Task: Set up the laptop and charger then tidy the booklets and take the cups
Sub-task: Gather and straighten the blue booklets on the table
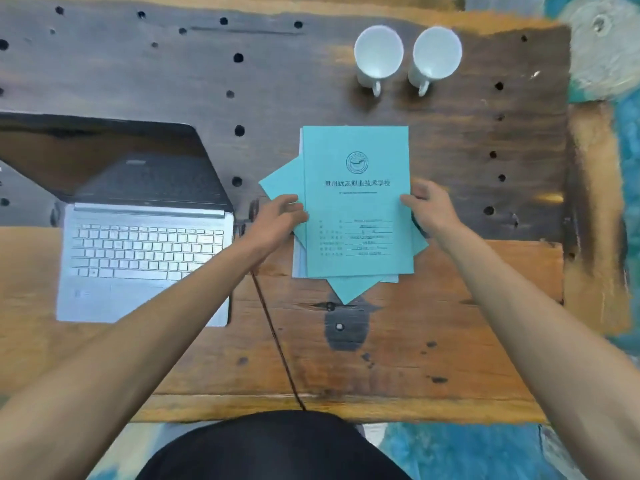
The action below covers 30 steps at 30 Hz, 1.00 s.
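Note:
A loose pile of light blue booklets (356,202) lies in the middle of the wooden table (450,323), the lower ones skewed out at angles. My left hand (277,216) grips the pile's left edge and my right hand (429,206) grips its right edge. A silver laptop (145,251) stands open at the left with a dark screen. A thin dark charger cable (273,337) runs from beside the laptop's right side down over the table's near edge. Two white cups (379,53) (437,53) stand side by side at the back, handles toward me.
The tabletop has several dark round holes across its far half. Its right edge (568,168) lies just beyond the cups and booklets, with a blue floor (627,140) past it. My dark-clothed lap (273,448) is at the near edge.

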Motion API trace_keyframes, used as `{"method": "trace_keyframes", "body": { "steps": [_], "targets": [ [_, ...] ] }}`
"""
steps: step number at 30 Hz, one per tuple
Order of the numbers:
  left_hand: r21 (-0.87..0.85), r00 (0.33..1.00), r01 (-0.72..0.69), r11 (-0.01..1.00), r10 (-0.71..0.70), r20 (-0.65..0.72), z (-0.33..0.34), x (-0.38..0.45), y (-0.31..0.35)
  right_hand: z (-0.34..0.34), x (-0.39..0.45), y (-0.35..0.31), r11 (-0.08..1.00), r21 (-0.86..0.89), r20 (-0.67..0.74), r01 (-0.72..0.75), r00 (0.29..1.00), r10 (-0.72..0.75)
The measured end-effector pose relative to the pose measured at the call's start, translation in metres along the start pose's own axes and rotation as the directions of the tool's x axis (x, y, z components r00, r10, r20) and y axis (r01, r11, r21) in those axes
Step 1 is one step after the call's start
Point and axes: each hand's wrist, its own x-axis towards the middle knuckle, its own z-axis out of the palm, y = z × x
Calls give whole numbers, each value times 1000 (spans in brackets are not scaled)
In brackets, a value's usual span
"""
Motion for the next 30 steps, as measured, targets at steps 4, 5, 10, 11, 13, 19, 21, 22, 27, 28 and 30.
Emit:
{"method": "trace_keyframes", "body": {
  "steps": [4,5,10,11,13,19,21,22,27,28,30],
  "targets": [
    [-31,999,44,999,-45,-13,4,15,7,1,12,5,995,80,-35,-59,997,62],
    [-42,998,58,997,-59,-27,5,19,9,2,13,5,992,107,-57,-69,995,76],
    [10,991,55,998,-53,-123,22,30,17,-1,12,6,975,207,-101,-81,989,104],
    [11,989,43,999,-41,-140,25,29,19,-4,9,4,973,217,-93,-84,990,106],
    [35,989,39,999,-34,-145,27,26,20,-11,4,-1,975,209,-70,-79,993,95],
    [-174,994,111,978,-107,36,23,-8,5,-28,3,-24,991,119,-10,62,998,-61],
    [-276,988,154,949,-147,48,22,-17,-6,-24,7,-35,990,100,19,98,995,-100],
    [-311,983,181,933,-174,49,22,-20,-12,-20,10,-40,990,96,39,102,994,-107],
    [-372,957,277,886,-291,20,26,-19,-35,5,26,-43,996,41,119,79,989,-84],
    [-369,956,274,888,-294,2,25,-17,-38,9,30,-40,997,26,96,68,993,-71],
    [-343,957,265,901,-290,-22,21,-13,-42,12,36,-32,999,4,15,50,999,-50]
  ]
}}
